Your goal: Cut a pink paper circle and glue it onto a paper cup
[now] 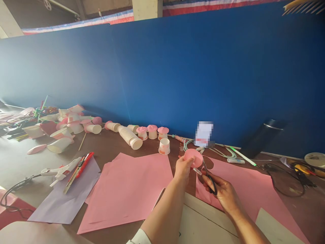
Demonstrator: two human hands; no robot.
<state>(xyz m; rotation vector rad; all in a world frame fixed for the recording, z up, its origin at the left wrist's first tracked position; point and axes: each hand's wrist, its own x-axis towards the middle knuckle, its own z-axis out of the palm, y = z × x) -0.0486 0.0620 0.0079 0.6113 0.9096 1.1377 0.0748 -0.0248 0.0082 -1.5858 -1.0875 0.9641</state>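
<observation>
A round pink paper disc (pixel 195 157) is pinched between the thumb and fingers of my left hand (pixel 185 167). My right hand (pixel 221 189) is wrapped round the dark handles of a pair of scissors (pixel 212 183), whose blades reach up beside the disc's right edge. Whether the blades touch the paper I cannot tell. Beneath my right hand lies a large pink paper sheet (pixel 243 183) with a rounded cut-out in its upper left edge. Behind my left hand stands an upright paper cup (pixel 164 146).
Pink-topped upturned cups (pixel 152 131) stand beside a long stack of paper cups (pixel 129 137). To the left are pink sheets (pixel 129 189), a red utility knife (pixel 80 171) and a white glue gun (pixel 61 169). A dark bottle (pixel 264 139) leans by the blue partition (pixel 203 67).
</observation>
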